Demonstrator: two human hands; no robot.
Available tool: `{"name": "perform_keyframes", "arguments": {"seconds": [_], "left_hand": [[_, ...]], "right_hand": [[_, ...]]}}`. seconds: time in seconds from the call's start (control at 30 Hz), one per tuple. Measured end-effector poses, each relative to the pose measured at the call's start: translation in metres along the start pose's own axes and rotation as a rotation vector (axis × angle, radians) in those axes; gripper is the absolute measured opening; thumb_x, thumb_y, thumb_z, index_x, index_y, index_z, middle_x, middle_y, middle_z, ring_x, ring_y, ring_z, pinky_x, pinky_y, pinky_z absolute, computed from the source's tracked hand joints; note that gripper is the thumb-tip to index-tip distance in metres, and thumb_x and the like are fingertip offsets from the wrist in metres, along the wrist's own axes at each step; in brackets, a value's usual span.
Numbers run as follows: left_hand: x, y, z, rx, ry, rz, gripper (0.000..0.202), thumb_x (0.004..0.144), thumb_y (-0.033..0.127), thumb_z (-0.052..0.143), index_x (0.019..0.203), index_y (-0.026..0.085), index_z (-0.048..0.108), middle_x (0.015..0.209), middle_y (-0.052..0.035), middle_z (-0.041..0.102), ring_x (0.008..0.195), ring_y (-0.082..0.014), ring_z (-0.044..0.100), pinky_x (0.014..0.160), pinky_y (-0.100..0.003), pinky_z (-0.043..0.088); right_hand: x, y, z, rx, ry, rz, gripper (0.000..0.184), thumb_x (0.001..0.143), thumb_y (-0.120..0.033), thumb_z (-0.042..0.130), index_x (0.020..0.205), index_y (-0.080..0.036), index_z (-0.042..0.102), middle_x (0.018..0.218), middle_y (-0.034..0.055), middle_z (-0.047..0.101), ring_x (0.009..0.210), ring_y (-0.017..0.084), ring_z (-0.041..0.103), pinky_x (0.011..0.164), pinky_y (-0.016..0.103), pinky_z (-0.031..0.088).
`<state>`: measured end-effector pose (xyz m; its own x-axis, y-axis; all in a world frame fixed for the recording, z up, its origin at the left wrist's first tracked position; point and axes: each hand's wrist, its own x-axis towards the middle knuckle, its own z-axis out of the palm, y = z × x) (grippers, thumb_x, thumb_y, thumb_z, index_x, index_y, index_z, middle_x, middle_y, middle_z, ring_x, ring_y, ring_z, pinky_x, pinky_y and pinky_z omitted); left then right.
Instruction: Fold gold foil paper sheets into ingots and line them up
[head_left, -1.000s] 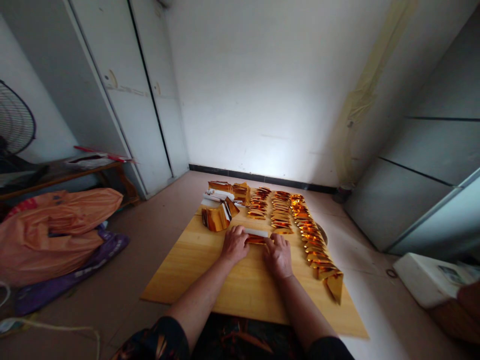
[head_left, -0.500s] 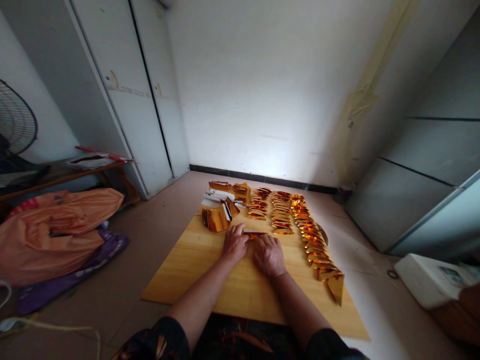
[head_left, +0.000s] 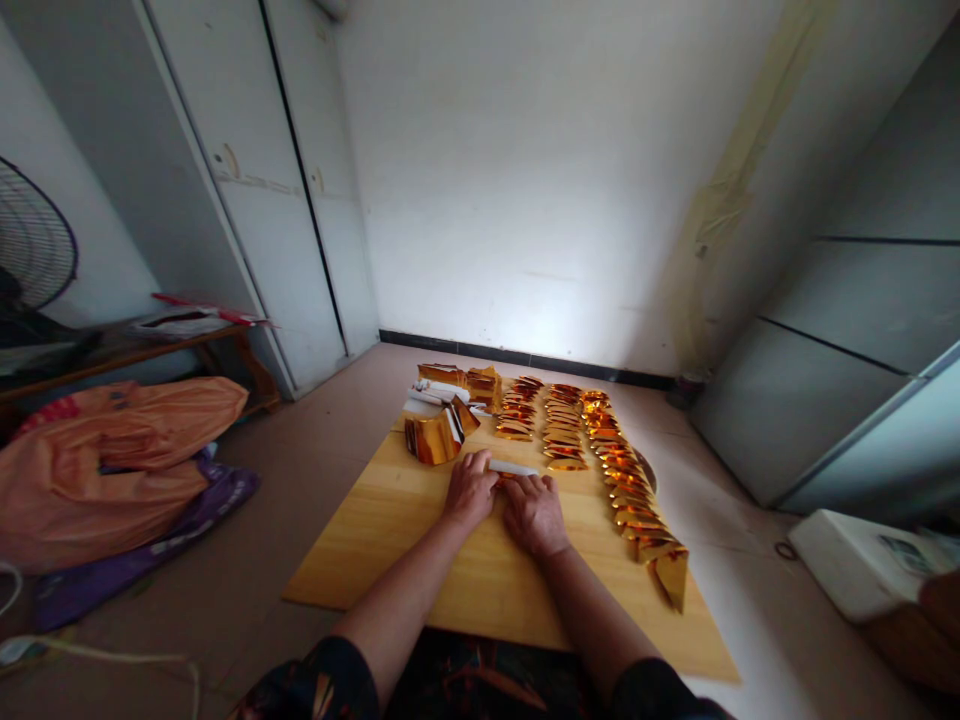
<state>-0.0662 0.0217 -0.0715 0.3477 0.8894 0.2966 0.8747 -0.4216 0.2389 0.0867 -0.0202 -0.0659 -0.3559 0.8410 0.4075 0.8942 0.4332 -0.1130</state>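
Note:
My left hand (head_left: 469, 488) and my right hand (head_left: 533, 512) lie side by side on a wooden board (head_left: 397, 540) on the floor. Both press on a sheet of gold foil paper (head_left: 514, 468); its white edge shows just beyond my fingers. Folded gold foil pieces (head_left: 561, 432) lie in rows at the far end of the board, and one long row (head_left: 636, 508) runs down its right side. A loose heap of unfolded foil sheets (head_left: 436, 432) sits just beyond my left hand.
An orange plastic bag (head_left: 112, 460) and a purple cloth (head_left: 150, 560) lie on the floor at left, near a low wooden bench (head_left: 127, 350) and a fan (head_left: 34, 245). White cupboard doors (head_left: 247, 190) stand behind. A white box (head_left: 855, 555) sits at right.
My right hand has slid left along the foil sheet until it rests next to my left hand. The left hand has stayed in place.

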Motion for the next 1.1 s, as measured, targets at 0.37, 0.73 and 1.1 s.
{"name": "perform_keyframes", "arguments": {"seconds": [0.37, 0.73, 1.1], "left_hand": [[-0.002, 0.002, -0.004, 0.005, 0.019, 0.014, 0.025, 0.083, 0.015, 0.048, 0.077, 0.022, 0.071, 0.095, -0.0074, 0.058, 0.095, -0.0222, 0.047, 0.082, -0.036, 0.037], [-0.001, -0.001, 0.002, -0.125, 0.052, 0.039, 0.012, 0.075, 0.015, 0.056, 0.075, 0.019, 0.067, 0.087, -0.0061, 0.064, 0.09, -0.0202, 0.055, 0.081, -0.033, 0.04], [-0.001, -0.008, 0.005, -0.209, 0.095, 0.014, 0.011, 0.072, 0.017, 0.061, 0.075, 0.02, 0.071, 0.086, -0.0041, 0.07, 0.088, -0.0202, 0.058, 0.08, -0.032, 0.043]], "right_hand": [[0.002, 0.011, 0.009, 0.08, -0.01, 0.148, 0.013, 0.084, -0.027, 0.053, 0.085, -0.019, 0.064, 0.088, 0.0042, 0.066, 0.085, 0.016, 0.056, 0.076, 0.025, 0.031], [-0.007, 0.028, 0.014, 0.258, 0.001, 0.108, 0.017, 0.082, -0.02, 0.052, 0.094, -0.021, 0.064, 0.101, 0.0029, 0.067, 0.092, 0.016, 0.059, 0.082, 0.027, 0.035], [-0.007, 0.044, 0.022, 0.351, 0.12, 0.125, 0.019, 0.083, -0.024, 0.056, 0.086, -0.023, 0.074, 0.088, 0.0061, 0.066, 0.084, 0.017, 0.058, 0.08, 0.028, 0.045]]}}
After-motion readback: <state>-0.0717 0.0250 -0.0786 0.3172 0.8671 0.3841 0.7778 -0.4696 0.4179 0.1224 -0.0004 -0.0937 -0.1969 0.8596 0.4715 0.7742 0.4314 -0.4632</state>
